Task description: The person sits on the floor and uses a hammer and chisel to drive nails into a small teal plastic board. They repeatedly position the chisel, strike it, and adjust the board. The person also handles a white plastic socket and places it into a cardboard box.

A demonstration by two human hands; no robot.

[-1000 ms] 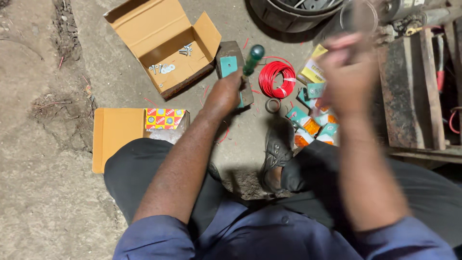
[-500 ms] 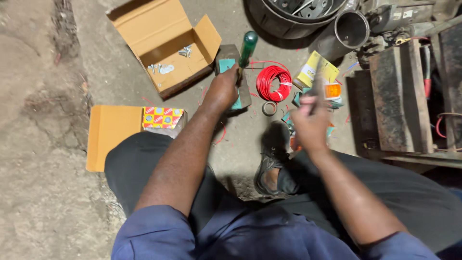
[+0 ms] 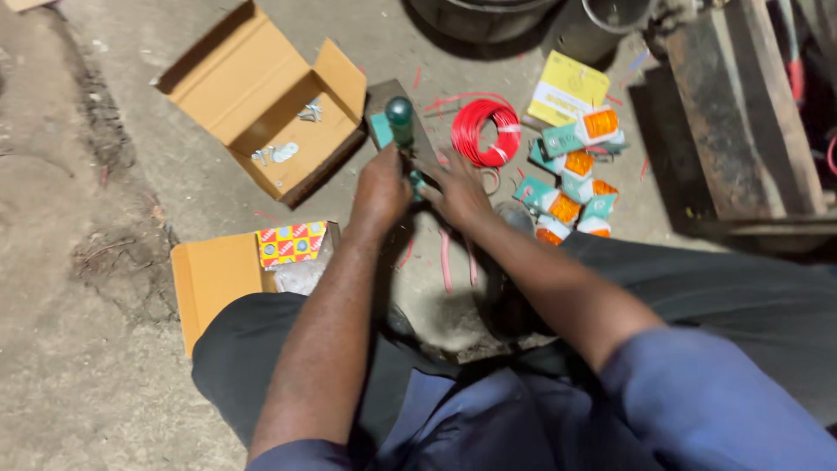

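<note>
**A:** Going left to right, what lies on the floor [image 3: 105, 366]?

**B:** An open cardboard box [image 3: 261, 96] with a few small metal bits inside, and nearer the person's knee a flat box [image 3: 214, 275] with a bright patterned packet [image 3: 292, 244] on it.

**A:** And the hands?

**B:** The left hand [image 3: 382, 187] is closed around a green-handled screwdriver [image 3: 400, 118], held upright with the handle on top. The right hand [image 3: 459, 194] sits just beside it, fingers curled onto a small teal piece [image 3: 381, 129] on a dark block [image 3: 410, 131]; whether it grips or only steadies, I can't tell.

**A:** So which step is this?

**B:** Driving or loosening a screw, I'd judge. It calls for keeping the tip seated and the piece steady.

**A:** To the right?

**B:** A red wire coil [image 3: 485, 131], then orange lamps in teal packs [image 3: 571, 187] and a yellow packet [image 3: 568, 89].
</note>
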